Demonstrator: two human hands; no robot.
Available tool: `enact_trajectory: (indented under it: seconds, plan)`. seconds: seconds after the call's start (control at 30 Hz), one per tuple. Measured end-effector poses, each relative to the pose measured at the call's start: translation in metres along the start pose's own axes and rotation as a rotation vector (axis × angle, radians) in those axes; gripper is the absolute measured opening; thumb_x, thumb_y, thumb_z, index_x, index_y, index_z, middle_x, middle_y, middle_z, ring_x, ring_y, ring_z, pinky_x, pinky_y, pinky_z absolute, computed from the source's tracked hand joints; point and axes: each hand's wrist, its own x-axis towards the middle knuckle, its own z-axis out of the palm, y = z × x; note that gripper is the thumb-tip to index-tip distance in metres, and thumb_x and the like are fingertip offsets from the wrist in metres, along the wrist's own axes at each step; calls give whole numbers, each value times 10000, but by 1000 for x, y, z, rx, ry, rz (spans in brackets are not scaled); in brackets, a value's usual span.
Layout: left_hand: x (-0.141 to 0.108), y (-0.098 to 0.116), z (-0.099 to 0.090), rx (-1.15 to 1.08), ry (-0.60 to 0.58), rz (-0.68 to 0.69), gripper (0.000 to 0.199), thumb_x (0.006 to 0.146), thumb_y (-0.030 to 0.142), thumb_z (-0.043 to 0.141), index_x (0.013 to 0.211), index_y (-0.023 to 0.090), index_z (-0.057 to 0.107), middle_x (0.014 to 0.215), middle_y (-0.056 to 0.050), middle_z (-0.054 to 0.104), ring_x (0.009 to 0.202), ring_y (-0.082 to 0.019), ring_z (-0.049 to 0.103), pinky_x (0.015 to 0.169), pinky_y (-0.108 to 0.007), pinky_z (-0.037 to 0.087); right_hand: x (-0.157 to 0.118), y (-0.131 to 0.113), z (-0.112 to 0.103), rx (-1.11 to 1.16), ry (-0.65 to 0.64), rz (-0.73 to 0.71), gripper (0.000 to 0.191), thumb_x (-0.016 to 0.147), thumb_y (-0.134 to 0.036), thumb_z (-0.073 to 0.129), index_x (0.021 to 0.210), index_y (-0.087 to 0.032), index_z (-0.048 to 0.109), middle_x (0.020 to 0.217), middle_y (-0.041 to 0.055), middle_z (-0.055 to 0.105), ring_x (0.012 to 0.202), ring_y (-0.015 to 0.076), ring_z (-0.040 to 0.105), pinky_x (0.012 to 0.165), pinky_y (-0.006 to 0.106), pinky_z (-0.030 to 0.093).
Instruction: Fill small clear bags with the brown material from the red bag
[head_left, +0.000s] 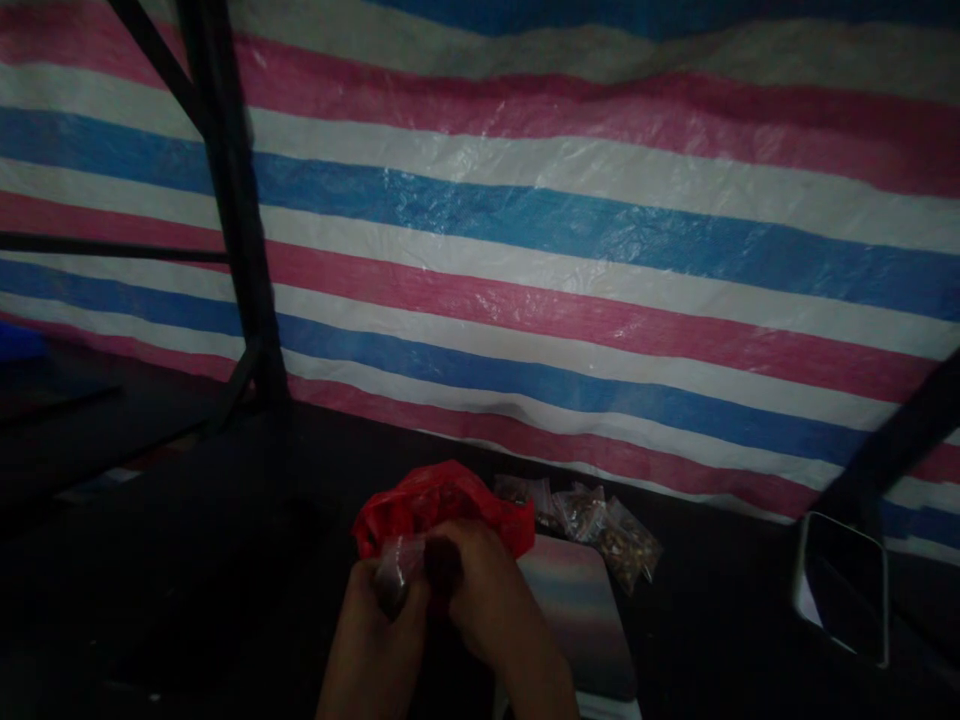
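Low in the dim head view, my left hand (379,625) is closed round a small clear plastic bag (400,560). Close on its right is my right hand (469,570), its fingers curled beside the bag; a dark shape lies at its fingertips, too dark to name. A red plastic bag (442,490) stands open just behind both hands. Right of it, small clear bags with small pieces inside lie in a row, one of them (628,545) holding brownish-gold bits. A flat, shiny, rounded-corner object (577,615) lies beside my right forearm.
A phone-like device (844,590) with a pale frame is at the right, by a dark slanted post. The table (225,560) is black. Behind it hangs a striped plastic sheet (570,300), and a dark metal frame (232,200) rises at the left.
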Motion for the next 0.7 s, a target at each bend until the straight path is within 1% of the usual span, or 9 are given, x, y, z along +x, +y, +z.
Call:
enact_trajectory:
  seconds: [0.07,0.13,0.2,0.27,0.37,0.43,0.53,0.6,0.7]
  plan:
    - [3,5,2,-47,-14,-5,444,552,504,724,880,237,589,739,-44,745,705,-320,751,641,-420,598,0,0,0,54,-14,44,462,764,21,618,1119,-232,769,1200,68,772,1138,240,710,966,326,508]
    - [8,5,1,-48,-37,33,468,534,467,746,910,224,610,791,-47,761,732,-304,747,656,-404,599,0,0,-1,97,-29,75,442,758,17,628,1086,-241,771,1202,56,767,1128,234,709,964,322,507]
    - [11,3,-2,-41,-28,84,432,548,438,749,905,228,627,790,-34,762,721,-285,735,646,-385,594,0,-1,-2,104,-12,83,463,739,31,617,1078,-246,768,1198,48,764,1138,236,702,972,325,506]
    - [13,3,-5,-31,4,125,341,558,409,714,846,249,626,722,-4,738,669,-260,714,610,-360,581,0,-2,-4,81,21,93,541,708,74,571,1110,-236,758,1217,55,759,1180,239,684,1010,340,496]
    - [10,6,-9,-24,17,137,254,566,398,670,776,264,621,680,7,726,622,-235,692,571,-332,568,-1,-3,-7,24,46,118,650,671,129,493,1175,-201,737,1268,81,742,1248,246,647,1073,376,470]
    - [8,8,-11,-22,16,141,248,571,407,673,767,262,628,690,5,733,618,-228,690,561,-321,565,-1,-4,-9,6,45,119,644,668,134,477,1161,-187,738,1268,91,739,1257,248,637,1083,384,466]
    - [8,7,-11,-59,-4,160,242,591,409,681,778,262,630,688,12,721,615,-218,683,557,-312,567,0,-5,-9,-12,47,94,585,677,123,480,1090,-190,752,1217,90,751,1240,250,638,1067,379,471]
    - [9,5,-11,-90,-9,159,269,602,410,689,817,256,638,710,9,724,623,-218,681,564,-316,571,-1,-4,-8,-19,36,93,567,677,117,485,1066,-195,754,1194,88,756,1209,253,650,1044,378,480]
    - [11,3,-11,-148,-8,107,394,596,407,722,942,228,664,793,-8,750,709,-240,711,644,-341,597,-4,0,-7,-2,9,94,603,658,127,480,1087,-200,749,1198,77,758,1175,238,672,1018,363,489]
